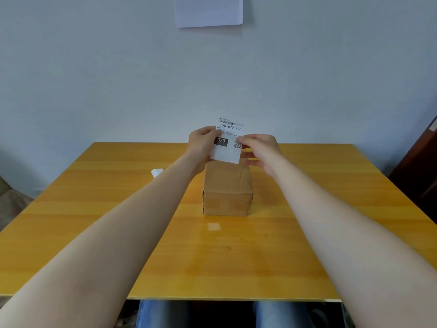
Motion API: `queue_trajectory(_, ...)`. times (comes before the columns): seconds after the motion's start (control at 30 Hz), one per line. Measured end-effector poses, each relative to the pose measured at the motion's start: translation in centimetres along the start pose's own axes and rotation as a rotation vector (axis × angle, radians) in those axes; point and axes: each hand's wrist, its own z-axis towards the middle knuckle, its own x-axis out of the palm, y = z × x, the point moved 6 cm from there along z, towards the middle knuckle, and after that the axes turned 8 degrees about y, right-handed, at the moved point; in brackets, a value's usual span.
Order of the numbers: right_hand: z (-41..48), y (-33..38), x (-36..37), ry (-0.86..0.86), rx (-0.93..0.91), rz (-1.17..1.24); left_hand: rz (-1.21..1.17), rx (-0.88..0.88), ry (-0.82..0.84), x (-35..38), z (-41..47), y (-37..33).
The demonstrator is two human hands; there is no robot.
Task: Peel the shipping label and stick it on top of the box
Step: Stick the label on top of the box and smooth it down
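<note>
Fingers (218, 133) of left hand (201, 144) and right hand (257, 147) pinching shipping label (228, 143) edges, holding it upright just above box (227, 185); advise picking corner, peeling backing slowly.

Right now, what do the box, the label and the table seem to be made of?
Box: brown cardboard, matte and creased on top.
Label: thin white printed paper, bending slightly between both hands.
Table: probably wood or wood-look laminate, yellow grain with a glossy sheen.
</note>
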Motion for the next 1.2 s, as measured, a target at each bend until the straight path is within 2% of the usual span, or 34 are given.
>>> queue_trajectory(0.33,-0.2,-1.1,-0.6,-0.044,0.084,-0.139,0.249,-0.034,0.047,-1.0,0.2,1.1)
queue_trajectory(0.7,0.3,-2.7,0.2,-0.012,0.209,-0.356,0.453,-0.133,0.033,-2.3,0.7,3.2)
queue_trajectory(1.2,2.0,-4.7,-0.1,-0.012,0.268,-0.468,0.564,-0.177,-0.007,-2.6,1.4,4.8)
